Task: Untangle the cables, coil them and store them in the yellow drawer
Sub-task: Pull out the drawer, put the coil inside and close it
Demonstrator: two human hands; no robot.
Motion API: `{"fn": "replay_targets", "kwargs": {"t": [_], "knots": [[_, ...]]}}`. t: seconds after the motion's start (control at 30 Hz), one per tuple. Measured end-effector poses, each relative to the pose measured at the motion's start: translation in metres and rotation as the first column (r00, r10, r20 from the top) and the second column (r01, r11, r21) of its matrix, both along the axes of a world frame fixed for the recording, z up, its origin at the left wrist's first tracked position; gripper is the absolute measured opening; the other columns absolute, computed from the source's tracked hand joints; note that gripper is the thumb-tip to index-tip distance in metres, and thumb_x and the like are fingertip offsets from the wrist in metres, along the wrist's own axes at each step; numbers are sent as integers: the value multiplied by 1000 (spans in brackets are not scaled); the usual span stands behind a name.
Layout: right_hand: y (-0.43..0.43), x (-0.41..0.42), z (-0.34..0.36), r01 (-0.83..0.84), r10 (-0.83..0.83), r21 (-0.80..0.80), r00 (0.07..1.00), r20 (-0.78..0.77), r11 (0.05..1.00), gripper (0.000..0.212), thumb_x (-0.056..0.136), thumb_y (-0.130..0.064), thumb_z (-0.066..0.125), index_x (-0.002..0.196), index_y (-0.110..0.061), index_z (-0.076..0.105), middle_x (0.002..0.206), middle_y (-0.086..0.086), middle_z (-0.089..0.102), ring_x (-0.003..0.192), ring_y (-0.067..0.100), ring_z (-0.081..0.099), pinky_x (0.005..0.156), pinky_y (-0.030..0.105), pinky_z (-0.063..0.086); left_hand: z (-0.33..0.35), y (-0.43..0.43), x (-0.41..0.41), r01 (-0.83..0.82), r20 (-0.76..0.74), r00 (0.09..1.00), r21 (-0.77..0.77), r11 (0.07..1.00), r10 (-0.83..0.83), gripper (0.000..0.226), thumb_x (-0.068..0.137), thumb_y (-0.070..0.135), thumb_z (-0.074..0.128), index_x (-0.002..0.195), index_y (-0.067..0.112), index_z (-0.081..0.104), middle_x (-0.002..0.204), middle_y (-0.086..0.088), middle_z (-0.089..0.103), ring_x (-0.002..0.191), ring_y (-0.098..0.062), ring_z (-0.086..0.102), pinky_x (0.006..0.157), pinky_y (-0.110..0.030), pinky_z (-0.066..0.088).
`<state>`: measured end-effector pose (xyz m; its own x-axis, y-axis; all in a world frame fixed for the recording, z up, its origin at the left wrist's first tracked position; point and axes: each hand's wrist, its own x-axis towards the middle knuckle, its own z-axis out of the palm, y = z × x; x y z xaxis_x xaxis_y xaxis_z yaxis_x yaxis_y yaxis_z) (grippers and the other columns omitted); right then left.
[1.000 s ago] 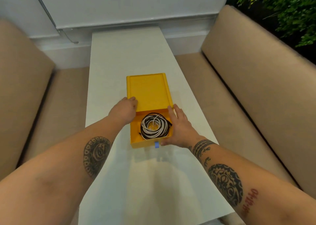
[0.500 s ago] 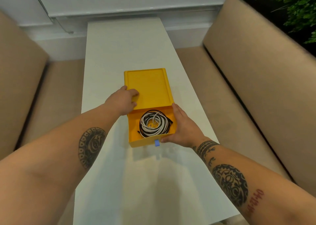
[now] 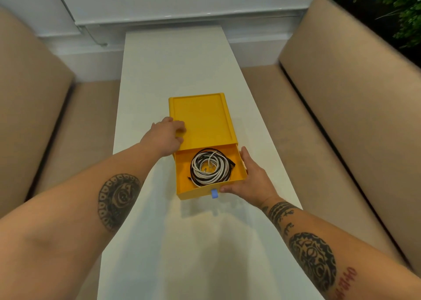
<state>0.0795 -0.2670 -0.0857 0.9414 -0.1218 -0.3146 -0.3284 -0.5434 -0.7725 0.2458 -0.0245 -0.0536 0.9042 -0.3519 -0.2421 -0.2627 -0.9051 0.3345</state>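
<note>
A yellow drawer box (image 3: 201,117) stands in the middle of the white table (image 3: 177,58). Its drawer (image 3: 184,174) is pulled out toward me and has a small blue tab (image 3: 214,193) on its front. Inside the drawer lie coiled black and white cables (image 3: 210,167). My left hand (image 3: 165,136) grips the left edge of the box's casing, fingers curled over its top. My right hand (image 3: 250,181) holds the drawer's front right corner, thumb along the front next to the blue tab and fingers along the right wall.
Beige bench seats run along both sides of the narrow table: the left bench (image 3: 34,94) and the right bench (image 3: 341,90). A white wall ledge (image 3: 182,15) lies beyond the table's far end. Green plants (image 3: 391,5) fill the top right corner.
The drawer has slid a little further into the casing. My left hand has shifted up along the casing's left edge. My right hand has moved from the drawer's right wall to its front corner.
</note>
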Motion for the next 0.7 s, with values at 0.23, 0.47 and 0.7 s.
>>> {"fn": "replay_targets", "kwargs": {"t": [0.23, 0.47, 0.7], "knots": [[7, -18, -30, 103, -111, 365, 994, 1, 925, 70, 79, -38, 83, 139, -39, 48, 106, -13, 73, 95, 12, 72, 85, 41, 61, -24, -11, -23, -514, -247, 856, -503, 694, 455, 65, 103, 37, 48, 159, 30, 15, 164, -1, 25, 136, -33, 45, 101, -47, 48], [12, -16, -26, 327, -178, 696, 944, -280, 640, 89, 63, -62, 83, 135, -17, 54, 105, 13, 68, 82, 30, 69, 75, 35, 59, -27, -18, -28, -714, -632, 677, -440, 545, 377, 60, 101, 61, 24, 155, 33, 23, 154, -5, 41, 132, -39, 46, 100, -64, 42], [25, -11, -26, 479, -350, 707, 875, -336, 520, 26, 91, -31, 71, 103, -9, 64, 93, 16, 66, 77, 27, 67, 72, 33, 59, -31, -7, -25, -648, -602, 720, -407, 644, 344, 64, 101, 63, 30, 157, 33, 20, 158, -5, 36, 138, -43, 40, 102, -70, 40]]}}
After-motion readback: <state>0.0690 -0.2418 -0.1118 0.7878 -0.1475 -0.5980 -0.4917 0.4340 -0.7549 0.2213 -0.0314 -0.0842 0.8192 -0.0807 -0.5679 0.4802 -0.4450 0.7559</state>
